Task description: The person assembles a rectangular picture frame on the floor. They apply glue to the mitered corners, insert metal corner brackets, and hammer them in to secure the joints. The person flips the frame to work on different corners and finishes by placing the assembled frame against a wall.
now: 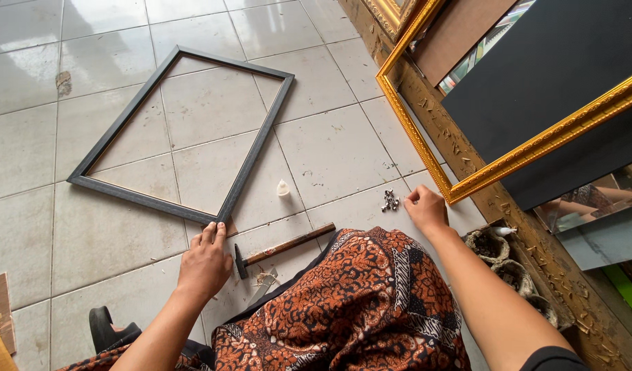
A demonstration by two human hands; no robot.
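Black picture frame (182,134) lies flat on the tiled floor (329,151). Your left hand (204,264) rests loosely open, fingertips touching its near corner. Your right hand (426,208) pinches at small nails (389,200); pick one cleanly, keeping that corner steady. Hammer (285,246) lies between.

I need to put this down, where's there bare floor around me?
Bare tiles lie left of the black frame and beyond it, and between it and the gold frame. It is crowded by the hammer, left hand, right hand and screws.
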